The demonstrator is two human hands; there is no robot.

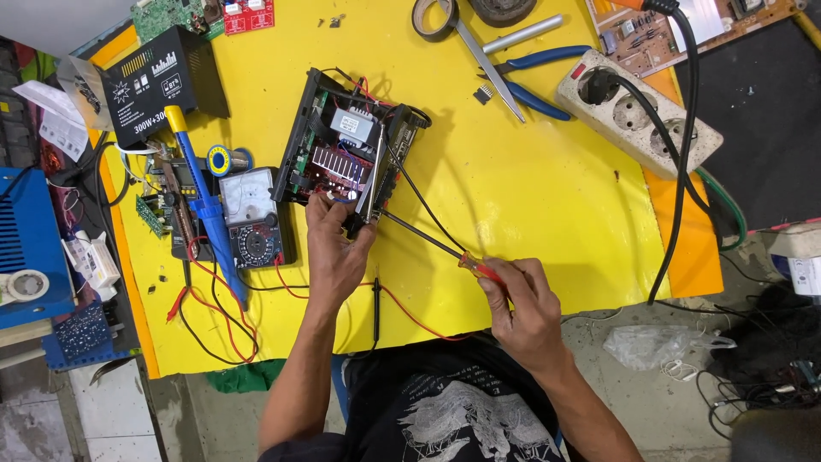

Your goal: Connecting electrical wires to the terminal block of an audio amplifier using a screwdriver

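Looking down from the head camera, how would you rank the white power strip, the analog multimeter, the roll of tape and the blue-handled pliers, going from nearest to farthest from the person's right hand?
From the right hand:
1. Blue-handled pliers, straight up the table, beyond the hand.
2. White power strip, up and to the right; too close to the pliers to separate surely.
3. Roll of tape, at the top edge.
4. Analog multimeter, far left, past the left hand.
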